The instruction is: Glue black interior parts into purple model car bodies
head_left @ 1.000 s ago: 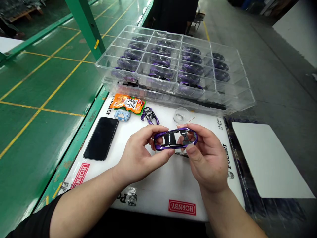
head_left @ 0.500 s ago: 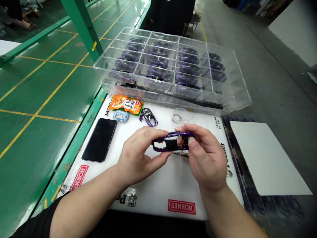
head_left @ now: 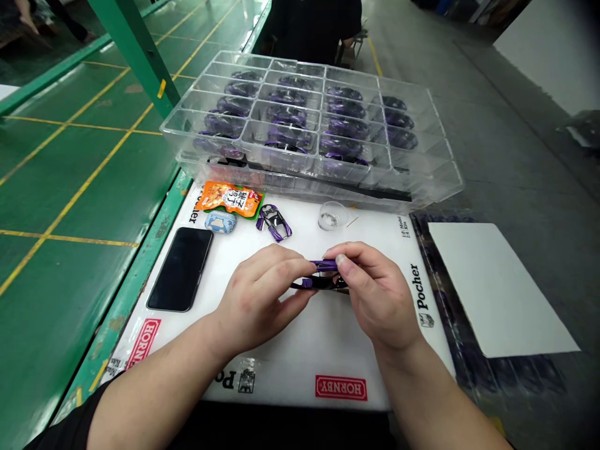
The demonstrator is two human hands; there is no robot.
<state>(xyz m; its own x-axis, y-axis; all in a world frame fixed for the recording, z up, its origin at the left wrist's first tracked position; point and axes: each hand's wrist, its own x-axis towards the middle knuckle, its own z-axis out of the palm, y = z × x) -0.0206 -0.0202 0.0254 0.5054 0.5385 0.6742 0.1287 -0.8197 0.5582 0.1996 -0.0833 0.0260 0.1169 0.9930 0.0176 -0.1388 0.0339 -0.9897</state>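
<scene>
Green-painted factory floor with yellow lines runs along the left of a white printed board [head_left: 328, 350] that serves as the work surface. Just above it, the left hand [head_left: 260, 300] and the right hand [head_left: 379, 297] pinch a purple model car body shell [head_left: 323, 275] from both ends. The fingers of each hand are closed narrow on it, and the shell is tipped so that mostly its edge shows between the fingertips. Beyond the fingertips lie a second small purple part [head_left: 273, 222] and a clear round cup [head_left: 332, 215]. Farther out stand stacked clear compartment trays [head_left: 422, 181] filled with more purple shells. Off the left thumb's side rest a black phone [head_left: 180, 269], a small blue case [head_left: 220, 221] and an orange snack packet [head_left: 229, 198].

Handling such a glossy, thin shell well probably means gripping only at the sturdy ends, keeping pressure light so the roof pillars do not flex, and turning it slowly close over the board, where a slip would cost little.
</scene>
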